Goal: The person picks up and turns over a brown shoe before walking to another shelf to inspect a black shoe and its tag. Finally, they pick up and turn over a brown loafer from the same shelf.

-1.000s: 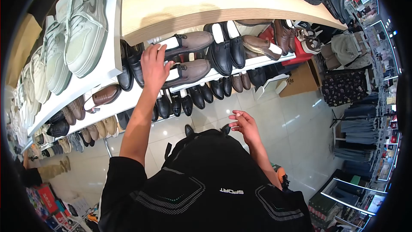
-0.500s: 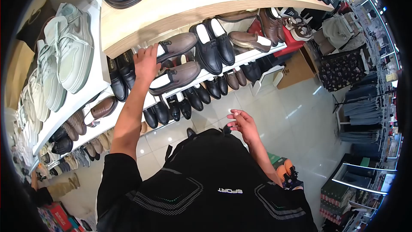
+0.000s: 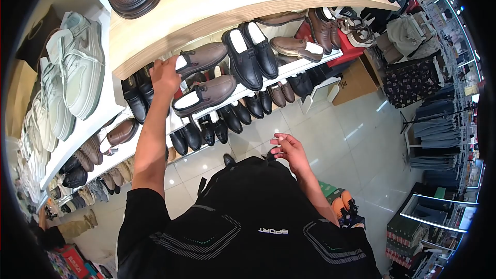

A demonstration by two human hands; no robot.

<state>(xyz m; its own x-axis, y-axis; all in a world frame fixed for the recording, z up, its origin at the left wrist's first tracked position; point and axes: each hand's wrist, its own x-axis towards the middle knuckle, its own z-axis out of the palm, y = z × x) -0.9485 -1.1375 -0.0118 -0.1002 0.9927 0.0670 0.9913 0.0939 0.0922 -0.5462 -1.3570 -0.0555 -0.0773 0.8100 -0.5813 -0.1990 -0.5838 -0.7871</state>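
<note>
My left hand reaches under the upper shelf. Its thumb and fingers are round the heel of a brown leather shoe with a white insole; the fingertips are partly hidden. The matching brown shoe lies just below, nearer to me, apart from the hand. Left of the hand stand black shoes, and a pair of black slip-ons sits to the right of the brown pair. Over the tiled floor, my right hand hangs in the air with loosely bent, parted fingers and holds nothing.
A curved wooden shelf with large dark shoes juts over the row. Pale green sneakers stand on a white shelf at left. Right are a cardboard box and hanging jeans. Orange-and-black shoes lie near my right arm.
The view has shifted slightly, so the shelves and shoes appear a little further left. My left hand stays at the brown shoe's heel; my right hand has barely moved.
</note>
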